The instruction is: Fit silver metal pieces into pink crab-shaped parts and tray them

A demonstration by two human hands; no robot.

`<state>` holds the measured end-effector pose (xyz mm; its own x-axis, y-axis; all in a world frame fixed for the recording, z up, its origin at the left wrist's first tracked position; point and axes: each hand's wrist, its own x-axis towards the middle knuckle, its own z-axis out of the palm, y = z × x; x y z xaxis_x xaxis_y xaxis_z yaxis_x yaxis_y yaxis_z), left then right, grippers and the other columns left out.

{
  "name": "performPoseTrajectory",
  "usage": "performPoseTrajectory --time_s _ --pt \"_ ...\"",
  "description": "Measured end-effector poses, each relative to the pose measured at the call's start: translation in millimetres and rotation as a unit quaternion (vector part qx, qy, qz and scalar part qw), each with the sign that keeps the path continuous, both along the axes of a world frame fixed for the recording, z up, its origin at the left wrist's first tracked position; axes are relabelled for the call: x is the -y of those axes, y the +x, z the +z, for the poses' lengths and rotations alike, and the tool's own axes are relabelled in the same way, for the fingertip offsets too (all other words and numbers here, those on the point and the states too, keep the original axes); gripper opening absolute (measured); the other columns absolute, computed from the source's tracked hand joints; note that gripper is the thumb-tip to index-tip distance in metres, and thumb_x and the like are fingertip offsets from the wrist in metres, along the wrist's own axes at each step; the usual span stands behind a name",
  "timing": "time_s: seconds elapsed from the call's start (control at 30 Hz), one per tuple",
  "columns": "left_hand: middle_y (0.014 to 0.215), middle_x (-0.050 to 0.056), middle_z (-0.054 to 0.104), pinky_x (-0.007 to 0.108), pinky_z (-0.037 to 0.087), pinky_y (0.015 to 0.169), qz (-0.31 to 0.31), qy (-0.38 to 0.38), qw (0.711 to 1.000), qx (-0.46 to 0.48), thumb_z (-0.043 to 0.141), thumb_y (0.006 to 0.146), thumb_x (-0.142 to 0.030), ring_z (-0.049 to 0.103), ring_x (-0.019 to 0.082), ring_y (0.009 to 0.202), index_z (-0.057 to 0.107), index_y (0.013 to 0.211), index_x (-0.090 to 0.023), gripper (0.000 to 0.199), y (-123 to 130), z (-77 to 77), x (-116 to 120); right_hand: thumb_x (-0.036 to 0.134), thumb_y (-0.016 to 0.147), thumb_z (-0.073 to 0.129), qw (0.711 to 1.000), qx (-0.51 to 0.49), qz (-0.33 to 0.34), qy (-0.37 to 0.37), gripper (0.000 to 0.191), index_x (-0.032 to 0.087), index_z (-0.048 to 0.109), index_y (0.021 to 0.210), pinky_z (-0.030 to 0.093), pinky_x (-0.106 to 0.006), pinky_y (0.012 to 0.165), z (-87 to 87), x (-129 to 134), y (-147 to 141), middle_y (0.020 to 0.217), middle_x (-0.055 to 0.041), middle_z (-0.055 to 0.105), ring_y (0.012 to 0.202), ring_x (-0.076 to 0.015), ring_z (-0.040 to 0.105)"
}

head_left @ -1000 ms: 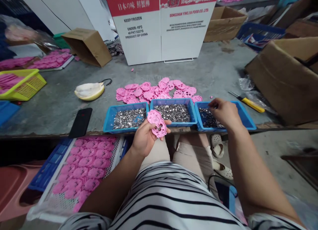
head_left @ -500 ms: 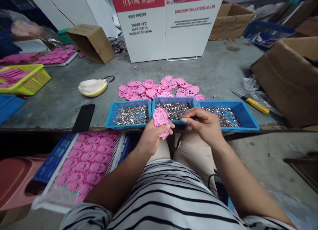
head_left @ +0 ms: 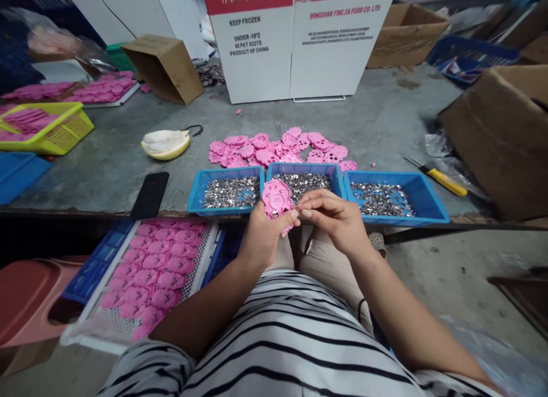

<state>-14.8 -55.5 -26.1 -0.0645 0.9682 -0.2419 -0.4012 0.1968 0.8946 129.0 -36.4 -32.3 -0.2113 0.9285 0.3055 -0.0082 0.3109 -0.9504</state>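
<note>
My left hand point(head_left: 262, 237) grips a flat pink plastic piece point(head_left: 276, 197) with a scalloped outline, its thumb across the lower part. My right hand point(head_left: 336, 220) is pinched, thumb against fingertips, right beside the piece's lower right edge; whatever lies between those fingertips is too small to make out. Just beyond the hands stand three blue trays of small silvery metal parts: a left tray point(head_left: 192, 194), a middle tray point(head_left: 336, 169) and a right tray point(head_left: 436, 205). Behind them lies a loose heap of similar pink pieces point(head_left: 265, 156).
A white carton point(head_left: 261, 77) stands at the back. On the left are a black phone point(head_left: 149, 195), a fruit peel point(head_left: 166, 151) and a yellow basket point(head_left: 68, 134). A yellow-handled screwdriver point(head_left: 447, 181) lies right. Below the table edge, a white crate point(head_left: 92, 317) holds rows of pink pieces.
My right hand has moved left from over the middle tray's edge to the pink piece, still pinched. The left hand keeps its hold. The whole view has shifted slightly.
</note>
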Motion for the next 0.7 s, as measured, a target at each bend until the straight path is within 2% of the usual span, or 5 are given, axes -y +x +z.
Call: performPoseTrajectory --time_s 0.13,0.37,0.47,0.6,0.7 --pt "0.063 -0.001 0.063 0.019 0.035 0.046 0.000 0.017 0.999 -0.029 0.072 0.057 -0.019 0.056 0.009 0.054 0.060 0.074 -0.013 0.021 -1.1 1.8 2.4 0.034 0.076 0.079 0.999 -0.042 0.007 -0.017 0.007 0.027 0.079 0.077 0.055 -0.037 0.082 -2.1 1.5 -1.0 0.086 -0.0035 0.071 0.086 -0.0169 0.066" --pt "0.064 -0.001 0.063 0.019 0.037 0.045 0.002 0.034 0.999 0.015 0.074 0.057 -0.021 0.056 0.009 0.052 0.058 0.077 -0.015 0.027 -2.1 5.8 4.4 0.034 0.075 0.080 0.998 -0.063 0.010 -0.027 0.007 0.027 0.079 0.077 0.055 -0.038 0.082 -1.9 3.1 -3.7 0.088 -0.0036 0.070 0.086 -0.0167 0.065" --pt "0.062 -0.002 0.062 0.019 0.035 0.044 0.004 0.038 0.999 0.001 0.074 0.057 -0.019 0.054 0.009 0.051 0.058 0.076 -0.015 0.025 -2.2 5.6 4.1 0.033 0.075 0.080 0.996 -0.083 0.017 -0.037 0.007 0.026 0.079 0.076 0.055 -0.037 0.081 -3.9 2.8 -4.9 0.088 -0.0035 0.069 0.086 -0.0165 0.065" --pt "0.066 -0.001 0.063 0.019 0.035 0.046 -0.001 0.070 0.997 -0.035 0.071 0.063 -0.019 0.055 0.009 0.055 0.060 0.075 -0.014 0.017 -2.5 5.2 3.3 0.032 0.073 0.081 0.991 -0.119 -0.015 -0.050 0.009 0.026 0.077 0.078 0.054 -0.033 0.077 -6.2 2.0 -5.0 0.088 -0.0025 0.069 0.084 -0.0154 0.064" --pt "0.068 -0.001 0.063 0.020 0.038 0.050 0.013 0.100 0.992 -0.074 0.070 0.066 -0.019 0.055 0.009 0.058 0.060 0.076 -0.015 0.014 -2.3 4.0 3.3 0.031 0.072 0.081 0.993 -0.107 -0.028 -0.043 0.010 0.024 0.075 0.076 0.054 -0.031 0.075 -3.9 2.6 -5.2 0.086 -0.0019 0.069 0.081 -0.0146 0.064"
